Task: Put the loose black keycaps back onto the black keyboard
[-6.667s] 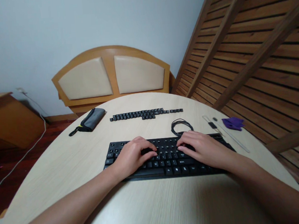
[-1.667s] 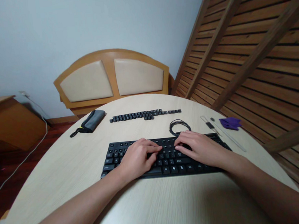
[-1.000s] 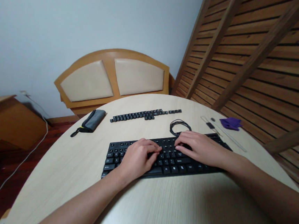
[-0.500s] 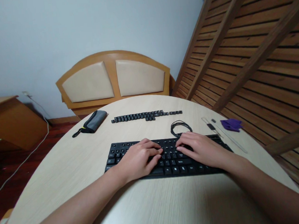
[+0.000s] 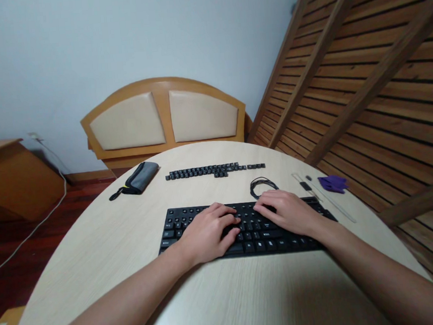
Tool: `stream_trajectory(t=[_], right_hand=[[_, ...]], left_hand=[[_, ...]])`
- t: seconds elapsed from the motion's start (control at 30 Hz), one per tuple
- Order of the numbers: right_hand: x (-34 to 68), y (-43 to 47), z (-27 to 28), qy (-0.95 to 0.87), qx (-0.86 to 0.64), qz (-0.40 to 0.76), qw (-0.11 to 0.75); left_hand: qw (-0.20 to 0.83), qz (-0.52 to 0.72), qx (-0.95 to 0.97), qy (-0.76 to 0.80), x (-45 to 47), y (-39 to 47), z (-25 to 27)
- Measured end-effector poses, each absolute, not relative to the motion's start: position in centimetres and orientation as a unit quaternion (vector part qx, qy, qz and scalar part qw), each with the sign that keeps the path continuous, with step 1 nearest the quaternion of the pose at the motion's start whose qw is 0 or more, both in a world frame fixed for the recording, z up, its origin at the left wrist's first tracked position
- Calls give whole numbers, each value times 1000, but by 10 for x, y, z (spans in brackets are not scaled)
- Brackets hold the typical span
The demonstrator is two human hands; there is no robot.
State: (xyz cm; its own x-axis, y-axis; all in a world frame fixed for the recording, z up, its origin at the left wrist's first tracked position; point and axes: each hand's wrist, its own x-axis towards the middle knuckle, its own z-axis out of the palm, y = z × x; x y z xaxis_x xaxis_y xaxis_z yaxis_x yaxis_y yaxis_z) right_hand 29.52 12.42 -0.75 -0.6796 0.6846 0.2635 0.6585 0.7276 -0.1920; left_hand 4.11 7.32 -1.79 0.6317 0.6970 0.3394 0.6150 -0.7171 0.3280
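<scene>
A black keyboard [image 5: 207, 234] lies flat in front of me, with several keycaps gone from its upper rows. My left hand [image 5: 209, 231] rests over its middle, palm down, the fingers reaching to the right and the thumb apart from them. On the right part of the keyboard lies my right hand [image 5: 287, 212], its fingertips on the upper rows and its thumb apart. Both hands cover some of the keys. Anything small under the fingertips is hidden. Behind the keyboard, loose black keycaps [image 5: 198, 171] are laid out in rows.
A coiled black cable [image 5: 262, 179] lies behind my right hand. To the right are a wire keycap puller [image 5: 305, 186], a thin brush [image 5: 331, 199] and a purple cloth [image 5: 332, 183]. A grey pouch [image 5: 142, 177] lies at the left on the round table [image 5: 96, 259].
The view has shifted a little, so the keyboard's left end and my left hand appear slightly farther right. Both hands keep nearly the same pose on the keyboard.
</scene>
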Motion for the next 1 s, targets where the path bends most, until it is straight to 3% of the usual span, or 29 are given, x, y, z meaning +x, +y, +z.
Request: stream_trajectory(t=[0.13,0.4,0.77,1.0], right_hand=[[269,143,-3,-905,-397,18,153],[206,196,-2,-866,-498,-19,36],[175,206,-6,-856,-515,-30,37],[217,166,8,-869,-490,19,58]], left_hand=[[64,237,889,387,41,73,-19],[67,228,865,442,43,72,-22],[61,233,864,442,42,73,-23],[54,230,865,443,42,73,-25]])
